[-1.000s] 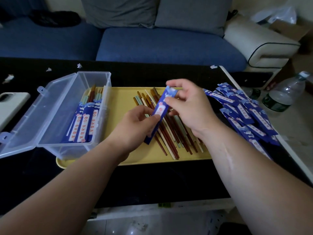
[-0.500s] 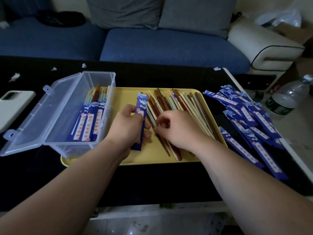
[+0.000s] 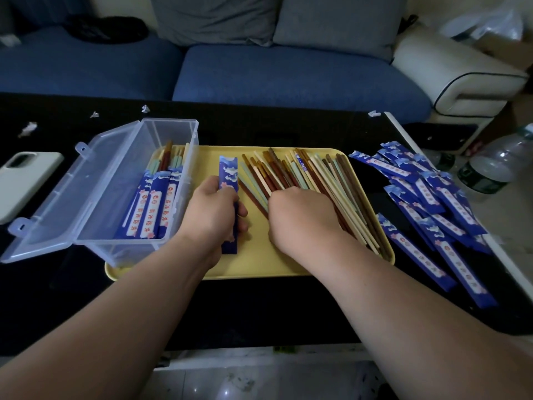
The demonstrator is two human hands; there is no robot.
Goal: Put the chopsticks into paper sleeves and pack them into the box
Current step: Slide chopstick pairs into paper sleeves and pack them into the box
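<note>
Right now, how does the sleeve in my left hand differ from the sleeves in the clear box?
The held sleeve is gripped by the left hand over the yellow tray; the boxed sleeves lie in the clear box. Nothing sticks out of the held sleeve; chopstick ends protrude from the boxed sleeves. Both are blue with a cloud print.

Black tabletop (image 3: 259,313): a yellow tray (image 3: 259,267) lies at centre. A white phone (image 3: 26,183) lies face down at the left edge. Small paper scraps (image 3: 145,108) are scattered along the far edge. A plastic water bottle (image 3: 490,166) stands off the right edge. A blue sofa (image 3: 288,73) with grey cushions (image 3: 331,21) stands beyond the far edge.
</note>
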